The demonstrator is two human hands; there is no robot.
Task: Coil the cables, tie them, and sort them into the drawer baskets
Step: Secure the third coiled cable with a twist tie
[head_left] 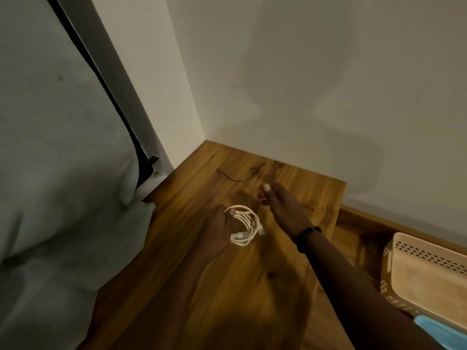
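Your left hand [217, 232] grips the coiled white cable [246, 227] over the brown wooden table [252, 286] so the loops stay together. Your right hand [280, 208], fingers loose and empty, reaches toward the thin black tie [237, 178], probably to bind it.

The left hand [218, 229] is low over the wooden top. Its fingers are curled and its thumb presses down, so it grips a coiled white cable [246, 226]. The loops stick out to the right of the fist. The left arm runs down toward the bottom edge and looks dark and blurry.

The right hand [280, 205] reaches farther forward, just past the coil. Its fingers are bent with the thumb tip up. I cannot tell if it pinches anything. A black band [307, 237] sits on the right wrist. The right arm stretches in from the bottom right corner.
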